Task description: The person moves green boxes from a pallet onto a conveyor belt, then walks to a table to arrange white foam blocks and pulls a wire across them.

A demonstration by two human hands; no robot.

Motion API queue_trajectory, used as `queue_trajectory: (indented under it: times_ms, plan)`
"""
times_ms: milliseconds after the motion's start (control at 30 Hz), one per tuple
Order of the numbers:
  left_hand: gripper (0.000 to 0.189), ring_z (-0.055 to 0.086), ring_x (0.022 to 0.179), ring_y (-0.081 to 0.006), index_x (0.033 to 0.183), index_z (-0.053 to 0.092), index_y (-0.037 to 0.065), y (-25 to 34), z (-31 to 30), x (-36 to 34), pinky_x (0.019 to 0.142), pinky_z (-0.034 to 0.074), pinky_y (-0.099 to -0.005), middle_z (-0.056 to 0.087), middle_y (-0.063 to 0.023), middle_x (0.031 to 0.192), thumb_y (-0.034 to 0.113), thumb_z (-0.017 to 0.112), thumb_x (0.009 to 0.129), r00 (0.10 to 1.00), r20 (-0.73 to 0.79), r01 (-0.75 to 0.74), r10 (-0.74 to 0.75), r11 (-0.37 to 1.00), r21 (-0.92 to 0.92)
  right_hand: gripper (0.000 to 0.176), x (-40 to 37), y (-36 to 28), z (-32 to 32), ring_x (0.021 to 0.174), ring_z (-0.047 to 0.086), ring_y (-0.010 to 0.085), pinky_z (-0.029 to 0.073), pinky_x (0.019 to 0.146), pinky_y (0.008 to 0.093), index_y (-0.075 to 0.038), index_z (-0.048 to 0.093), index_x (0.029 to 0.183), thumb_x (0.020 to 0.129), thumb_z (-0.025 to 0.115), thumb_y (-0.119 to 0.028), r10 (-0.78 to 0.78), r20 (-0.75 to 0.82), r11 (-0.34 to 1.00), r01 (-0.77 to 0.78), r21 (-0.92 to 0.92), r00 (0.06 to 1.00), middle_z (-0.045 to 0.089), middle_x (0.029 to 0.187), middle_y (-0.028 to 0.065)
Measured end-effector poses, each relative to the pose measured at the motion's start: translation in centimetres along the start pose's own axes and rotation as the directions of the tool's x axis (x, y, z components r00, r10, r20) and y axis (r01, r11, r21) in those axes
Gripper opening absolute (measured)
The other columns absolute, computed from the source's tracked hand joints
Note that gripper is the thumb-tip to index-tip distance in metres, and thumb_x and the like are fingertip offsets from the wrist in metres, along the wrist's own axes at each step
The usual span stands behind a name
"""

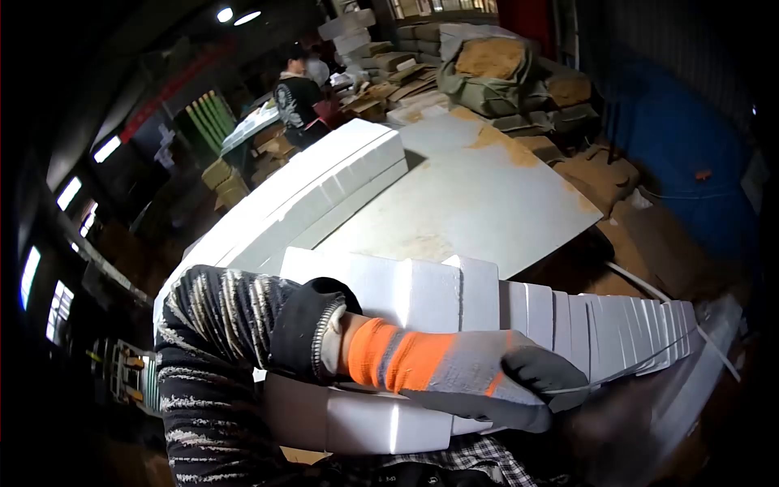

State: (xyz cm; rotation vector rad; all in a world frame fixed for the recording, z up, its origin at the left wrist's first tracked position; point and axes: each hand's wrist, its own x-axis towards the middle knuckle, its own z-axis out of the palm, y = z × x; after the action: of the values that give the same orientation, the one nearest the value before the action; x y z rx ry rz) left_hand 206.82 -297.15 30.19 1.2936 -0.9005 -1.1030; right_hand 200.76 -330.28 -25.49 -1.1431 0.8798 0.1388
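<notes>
My left hand (pixel 495 377), in an orange and grey work glove, reaches across from the left with its fingers closed on a thin pale strap (pixel 604 380). The strap runs right from the fingertips along a row of white blocks (pixel 604 325). Larger white blocks (pixel 373 284) stand just behind my left wrist, and another white block (pixel 389 422) lies below the glove. My right hand is not in view.
A pale board (pixel 454 195) with brown stains lies beyond the blocks. Long stacked white slabs (pixel 300 191) stand at its left. A person (pixel 300 101) in dark clothes is farther back. Bulky sacks (pixel 491 73) are piled behind. A second white strap (pixel 641 280) hangs at the right.
</notes>
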Motion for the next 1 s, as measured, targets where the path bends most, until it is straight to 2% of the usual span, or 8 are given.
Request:
queue_trajectory:
  times_ms: [233,367,633,700,800,867,900,1000]
  plan:
    - [0.054,0.055,0.073,-0.008,0.134,0.045,0.002,3.0,4.7,-20.5,0.07,0.045,-0.0243,0.061,-0.0024,0.082,0.022,0.062,0.087,0.967,-0.251,0.045,0.052,0.93,0.365,0.052,-5.1,1.8,10.1,0.113,0.051,0.0273,0.046,0.087,0.0458,-0.015,0.041,0.135,0.092,0.055,-0.041,-0.034,0.222,0.999,0.036,-0.003,0.974,0.048,0.129,0.0068]
    - [0.05,0.053,0.058,-0.0066,0.128,0.05,-0.004,2.3,9.5,-31.3,0.055,0.045,-0.0209,0.067,-0.008,0.083,0.011,0.061,0.081,0.873,-0.476,-0.006,0.107,0.978,0.208,0.052,-10.1,3.6,16.9,0.113,0.051,0.0271,0.046,0.087,0.0459,-0.015,0.042,0.134,0.092,0.055,-0.041,-0.015,0.396,1.0,0.014,0.005,0.918,0.048,0.129,0.0067]
    - [0.032,0.05,0.045,-0.0064,0.112,0.063,-0.003,-0.9,13.4,-51.7,0.045,0.043,-0.0198,0.056,-0.0005,0.056,0.011,0.061,0.083,0.475,-0.837,0.404,0.271,0.778,0.481,0.051,-18.5,8.0,34.4,0.113,0.051,0.0267,0.046,0.087,0.0461,-0.015,0.042,0.134,0.092,0.054,-0.041,0.066,0.732,0.997,-0.078,-0.017,0.678,0.049,0.129,0.0066]
    - [0.038,0.053,0.054,-0.0053,0.119,0.06,0.0,-2.1,11.9,-54.4,0.052,0.045,-0.0195,0.058,-0.0003,0.063,0.02,0.063,0.087,0.237,-0.944,0.484,0.232,0.814,0.321,0.051,-19.3,8.7,38.8,0.113,0.051,0.0266,0.046,0.087,0.0461,-0.015,0.042,0.134,0.092,0.054,-0.041,0.08,0.793,0.994,-0.106,-0.02,0.604,0.049,0.129,0.0065]
    - [0.043,0.059,0.09,-0.0104,0.127,0.054,0.007,-4.9,12.8,-60.7,0.078,0.049,-0.0252,0.063,-0.0055,0.099,0.018,0.064,0.087,0.061,-0.925,0.517,0.375,0.781,0.351,0.05,-20.3,10.3,44.1,0.113,0.051,0.0264,0.046,0.087,0.0462,-0.015,0.043,0.134,0.092,0.054,-0.041,0.086,0.889,0.991,-0.131,-0.03,0.449,0.049,0.129,0.0065]
    - [0.042,0.058,0.104,-0.0164,0.127,0.053,0.006,-7.0,14.9,-64.1,0.092,0.046,-0.0303,0.061,-0.0073,0.116,0.013,0.063,0.087,-0.029,-0.892,0.617,0.451,0.711,0.339,0.046,-29.9,7.9,45.5,0.104,0.054,0.0244,0.047,0.086,0.0402,-0.013,0.045,0.132,0.092,0.055,-0.036,0.16,0.802,0.987,-0.087,-0.135,0.576,0.051,0.126,0.0063]
    - [0.042,0.058,0.107,-0.0172,0.127,0.054,0.006,-10.2,10.9,-66.0,0.095,0.045,-0.0315,0.06,-0.0072,0.12,0.013,0.063,0.087,-0.076,-0.886,0.607,0.457,0.727,0.322,0.042,-30.9,6.9,49.8,0.096,0.058,0.0223,0.048,0.085,0.0342,-0.012,0.048,0.13,0.092,0.055,-0.03,0.18,0.682,0.976,-0.043,-0.213,0.709,0.054,0.123,0.0062]
    - [0.048,0.049,0.118,-0.0267,0.126,0.053,0.008,-13.2,12.8,-71.2,0.101,0.039,-0.0369,0.055,-0.0117,0.124,0.01,0.067,0.081,-0.206,-0.789,0.838,0.58,0.521,0.164,0.043,-36.0,6.6,52.3,0.107,0.056,0.0255,0.047,0.09,0.0373,-0.005,0.052,0.125,0.084,0.064,-0.011,-0.295,0.867,0.693,0.714,-0.095,0.402,0.058,0.118,0.0117]
